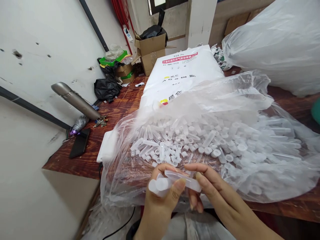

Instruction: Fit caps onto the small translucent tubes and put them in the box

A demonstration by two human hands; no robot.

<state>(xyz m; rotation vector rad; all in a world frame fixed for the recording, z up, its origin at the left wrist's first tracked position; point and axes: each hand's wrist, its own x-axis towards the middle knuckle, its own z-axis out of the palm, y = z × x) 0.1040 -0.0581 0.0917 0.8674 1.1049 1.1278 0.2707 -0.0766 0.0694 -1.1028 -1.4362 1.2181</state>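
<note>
My left hand [160,201] is closed around a few translucent plastic tubes [159,185], their round white ends facing left. Under its thumb, another tube [183,180] lies crosswise and slants down to the right. The thumb and fingers of my right hand [216,188] pinch that tube's right end; part of the grip is hidden. Just beyond both hands, a pile of loose tubes and small white caps [175,141] rests on a clear plastic bag [117,180], spread over the wooden table [122,106].
A printed white sack [180,71] lies behind the pile. To the left are a metal flask [75,100], keys [101,121], a dark phone [79,143] and a white box-like object [106,146]. A cardboard box [150,53] and a big white bag [275,43] stand farther back.
</note>
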